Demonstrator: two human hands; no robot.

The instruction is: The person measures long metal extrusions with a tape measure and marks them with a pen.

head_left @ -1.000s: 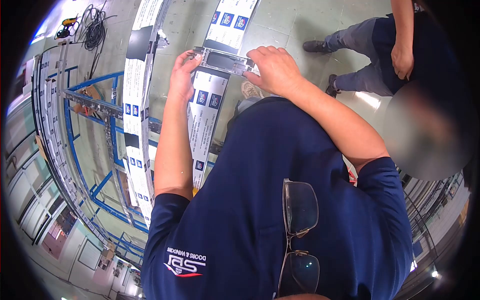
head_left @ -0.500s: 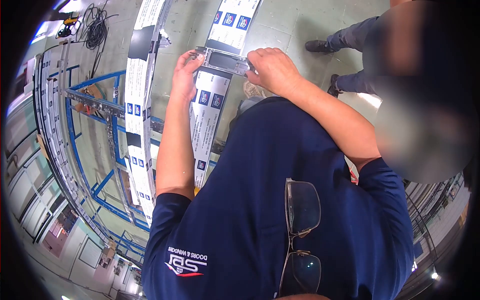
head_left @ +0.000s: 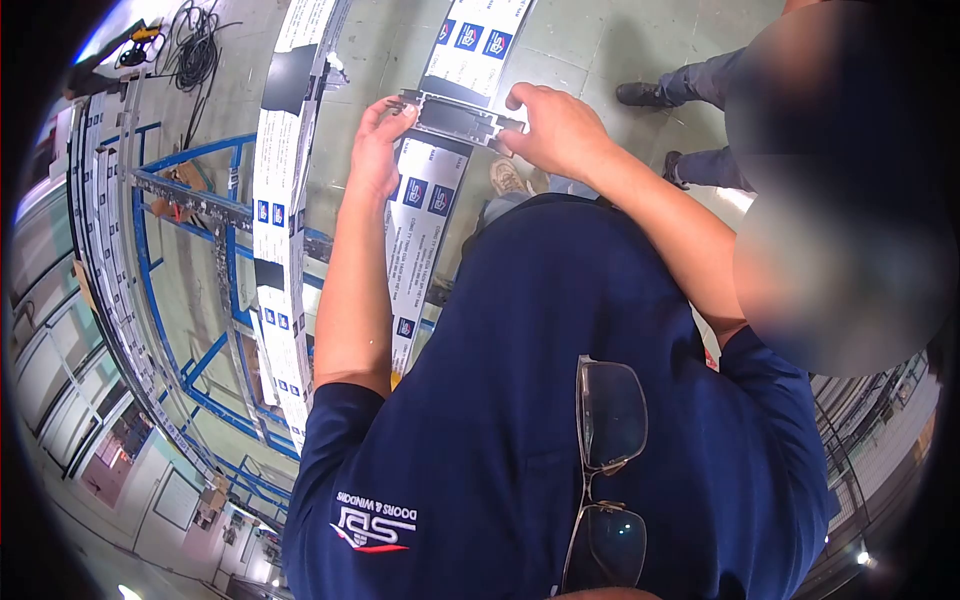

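A short aluminium profile piece [head_left: 455,119], its hollow cut end turned up to me, lies across a long wrapped profile bar [head_left: 412,230]. My left hand [head_left: 377,150] is closed on the piece's left end, thumb on top. My right hand [head_left: 562,130] is at the other end, its thumb against the edge and its index finger curled and raised above it. The long bar carries white film with blue logos and runs away from me beneath the piece.
Another wrapped bar [head_left: 272,180] runs alongside on the left, over a blue metal frame [head_left: 205,365]. Black cable [head_left: 192,60] lies coiled on the floor at the upper left. Another person's legs and shoes [head_left: 645,94] are at the right. Glasses [head_left: 610,415] hang at my chest.
My right index finger has lifted off the profile piece and spread from the thumb, baring more of its right end. The left hand keeps its hold.
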